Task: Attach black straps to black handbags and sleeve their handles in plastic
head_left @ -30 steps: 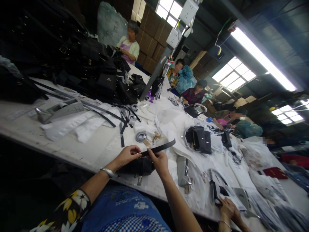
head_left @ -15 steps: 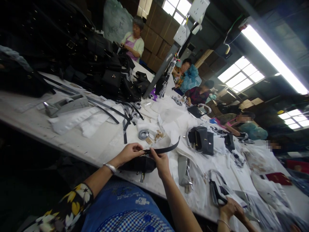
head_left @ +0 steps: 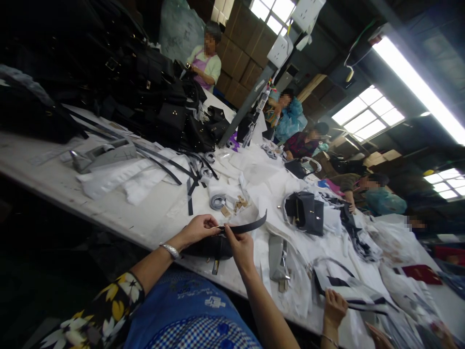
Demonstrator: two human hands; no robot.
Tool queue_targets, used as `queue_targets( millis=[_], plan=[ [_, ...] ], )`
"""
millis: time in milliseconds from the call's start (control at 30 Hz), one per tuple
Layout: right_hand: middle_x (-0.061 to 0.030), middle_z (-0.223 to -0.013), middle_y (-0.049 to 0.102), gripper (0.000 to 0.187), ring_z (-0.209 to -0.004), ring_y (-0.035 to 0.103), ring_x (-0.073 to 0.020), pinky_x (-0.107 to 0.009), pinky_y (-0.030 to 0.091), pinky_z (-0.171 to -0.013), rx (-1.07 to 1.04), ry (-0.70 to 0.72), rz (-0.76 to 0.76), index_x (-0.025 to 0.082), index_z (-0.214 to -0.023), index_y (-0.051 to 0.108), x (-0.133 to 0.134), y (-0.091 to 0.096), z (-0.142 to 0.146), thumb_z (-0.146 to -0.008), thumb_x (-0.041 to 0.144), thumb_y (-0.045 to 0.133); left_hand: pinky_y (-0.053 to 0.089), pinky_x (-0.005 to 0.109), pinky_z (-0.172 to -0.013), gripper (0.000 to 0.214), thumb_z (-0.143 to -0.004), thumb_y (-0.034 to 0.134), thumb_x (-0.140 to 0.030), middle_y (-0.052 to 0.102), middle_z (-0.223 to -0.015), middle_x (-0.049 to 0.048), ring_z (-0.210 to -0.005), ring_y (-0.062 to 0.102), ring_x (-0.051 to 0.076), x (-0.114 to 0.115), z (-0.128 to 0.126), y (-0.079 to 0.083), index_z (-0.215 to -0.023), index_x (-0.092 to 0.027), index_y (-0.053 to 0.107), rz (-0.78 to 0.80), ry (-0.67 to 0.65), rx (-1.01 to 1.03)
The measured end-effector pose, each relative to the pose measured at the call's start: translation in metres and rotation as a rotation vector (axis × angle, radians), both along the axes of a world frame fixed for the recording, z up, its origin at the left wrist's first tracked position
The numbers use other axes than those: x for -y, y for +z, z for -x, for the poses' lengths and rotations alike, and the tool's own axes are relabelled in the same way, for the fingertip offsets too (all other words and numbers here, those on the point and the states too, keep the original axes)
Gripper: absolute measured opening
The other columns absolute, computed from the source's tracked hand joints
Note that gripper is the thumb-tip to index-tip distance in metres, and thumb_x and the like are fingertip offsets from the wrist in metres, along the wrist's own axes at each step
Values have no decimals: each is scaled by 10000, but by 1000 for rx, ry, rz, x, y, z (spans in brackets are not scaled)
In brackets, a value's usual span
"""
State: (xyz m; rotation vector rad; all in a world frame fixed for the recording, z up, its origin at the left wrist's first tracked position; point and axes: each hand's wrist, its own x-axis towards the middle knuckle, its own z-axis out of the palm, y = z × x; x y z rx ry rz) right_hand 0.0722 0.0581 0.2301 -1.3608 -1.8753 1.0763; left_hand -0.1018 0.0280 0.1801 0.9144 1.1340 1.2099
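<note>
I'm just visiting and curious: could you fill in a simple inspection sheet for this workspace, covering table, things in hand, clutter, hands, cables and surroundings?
Surface: white table, marked along its near edge.
Things in hand: black strap, its free end curving up; what looks like a black bag lies below.
Clutter: piled black bags, white sheets, grey coil.
Hands: left hand grips the strap's metal-fitted end; right hand pinches it alongside.
Cables: cord hanging near the strip lamp; wires by pole-mounted sockets.
Surroundings: co-workers, stacked cartons, windows.
</note>
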Motion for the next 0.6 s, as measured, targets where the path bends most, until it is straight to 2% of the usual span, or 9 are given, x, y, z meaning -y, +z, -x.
queue_targets(
  millis=[100, 233, 467, 533, 600],
  plan=[
    [-72, -987, 752, 266, -959, 694, -247, -326, 522, -895, 75, 79, -199, 211, -962, 768, 4, 6, 1, -885, 411, 611, 457, 254, -615, 385, -651, 789, -448, 668, -721, 34, -647, 617, 154, 1, 1, 2, -794, -130, 626, -1, -11, -29],
    [-76, -997, 742, 253, -930, 695, -239, -314, 522, -859, 234, 222, -368, 251, -1035, 755, 7, 9, 1, -932, 344, 544, 449, 256, -598, 355, -648, 780, -436, 666, -683, 32, -640, 620, 168, 2, -2, 2, -760, -134, 631, 11, 15, -99],
    [-102, -896, 726, 311, -751, 684, -230, -274, 499, -670, 593, 390, -395, 247, -1107, 731, 6, 4, 6, -888, 203, 514, 436, 265, -586, 229, -626, 751, -344, 652, -641, 18, -650, 610, 196, 2, -15, -4, -667, -156, 628, 31, 115, -213],
    [-88, -903, 717, 356, -738, 667, -209, -266, 487, -670, 585, 421, -364, 255, -1134, 715, 1, 8, 8, -848, 156, 527, 446, 269, -612, 215, -635, 741, -336, 656, -657, 20, -676, 613, 197, 2, -17, -5, -669, -158, 624, 28, 130, -209],
    [-65, -962, 711, 353, -761, 651, -191, -261, 480, -687, 484, 416, -312, 258, -1086, 728, -7, 17, 9, -808, 136, 547, 460, 271, -632, 225, -657, 728, -352, 670, -693, 28, -699, 623, 196, 2, -16, -5, -710, -155, 633, 17, 117, -181]
  ],
)
